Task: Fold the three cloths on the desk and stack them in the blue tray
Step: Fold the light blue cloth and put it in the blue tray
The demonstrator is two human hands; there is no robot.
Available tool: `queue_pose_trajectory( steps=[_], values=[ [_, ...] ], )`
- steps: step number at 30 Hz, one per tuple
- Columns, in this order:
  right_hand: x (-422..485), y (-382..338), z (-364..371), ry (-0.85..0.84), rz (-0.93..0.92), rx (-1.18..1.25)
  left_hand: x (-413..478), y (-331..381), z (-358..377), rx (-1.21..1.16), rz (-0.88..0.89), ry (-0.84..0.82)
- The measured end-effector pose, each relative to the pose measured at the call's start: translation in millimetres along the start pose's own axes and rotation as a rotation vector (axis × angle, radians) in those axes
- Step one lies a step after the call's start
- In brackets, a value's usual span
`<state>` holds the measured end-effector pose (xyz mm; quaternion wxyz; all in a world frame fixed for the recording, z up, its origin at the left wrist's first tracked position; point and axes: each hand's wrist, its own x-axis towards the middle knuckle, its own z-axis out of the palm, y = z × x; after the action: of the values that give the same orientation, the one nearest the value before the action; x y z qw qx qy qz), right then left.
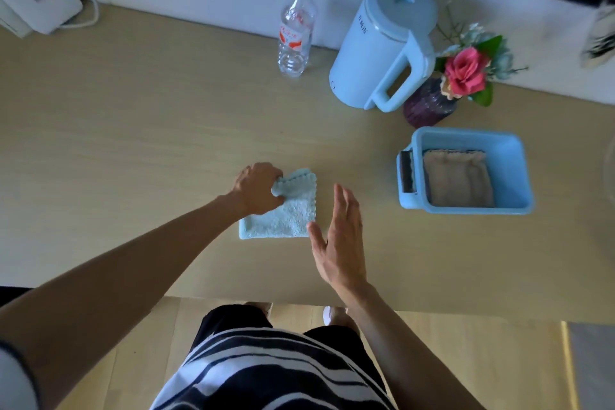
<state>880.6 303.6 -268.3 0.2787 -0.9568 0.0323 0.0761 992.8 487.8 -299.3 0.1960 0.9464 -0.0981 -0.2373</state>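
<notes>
The pale blue cloth point(286, 216) lies near the middle of the desk point(133, 143), already folded down to a small square, with its scalloped edge turned up at the far side. The left hand point(258, 188) pinches that far left corner, fingers curled round a bunched bit of the fabric. The right hand point(339, 243) is spread flat with straight fingers just to the right of the cloth; I cannot tell whether its thumb touches the edge. The cloth looks like fluffy towelling: light, soft and limp, likely to sag and fall open if lifted by one corner. It is probably best taken by the folded side with the layers pinched together, or carried flat between both hands. The blue tray point(514, 173) sits to the right, well apart from the cloth, and a folded brown cloth point(457, 181) already lies inside; whether another cloth is under it cannot be seen. The way across the desk to the tray looks open. Just beyond the tray stand a dark vase point(427, 105) of flowers point(464, 71) and a blue kettle point(379, 43). The vase looks tippable if an arm swings too far. A plastic bottle point(296, 33) stands at the far edge, out of the way.
</notes>
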Motion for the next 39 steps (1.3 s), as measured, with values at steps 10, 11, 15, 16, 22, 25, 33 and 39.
queue_pose_trajectory(
  steps=[10, 11, 15, 16, 22, 25, 33, 39],
  values=[
    [16, 4, -88, 0.041, 0.197, 0.728, -56, 96, -77, -0.813, 0.033, 0.177],
    [19, 8, -101, 0.024, 0.237, 0.864, -60, 110, -80, -0.913, 0.048, 0.186],
    [26, 39, -161, -0.061, 0.214, 1.153, -63, 170, -79, -1.154, 0.069, 0.231],
    [27, 49, -174, -0.069, 0.204, 1.158, -61, 184, -76, -1.177, 0.070, 0.238],
    [37, 119, -244, 0.032, 0.170, 1.030, -32, 260, -47, -1.032, -0.024, 0.340],
    [50, 155, -270, 0.043, 0.139, 0.909, -13, 297, -34, -0.905, -0.010, 0.457],
    [107, 230, -304, -0.061, 0.047, 0.324, 47, 340, 3, -0.580, 0.077, 0.385],
    [131, 246, -289, -0.226, 0.091, 0.009, 73, 343, 29, -0.473, -0.029, 0.196]
  ],
)
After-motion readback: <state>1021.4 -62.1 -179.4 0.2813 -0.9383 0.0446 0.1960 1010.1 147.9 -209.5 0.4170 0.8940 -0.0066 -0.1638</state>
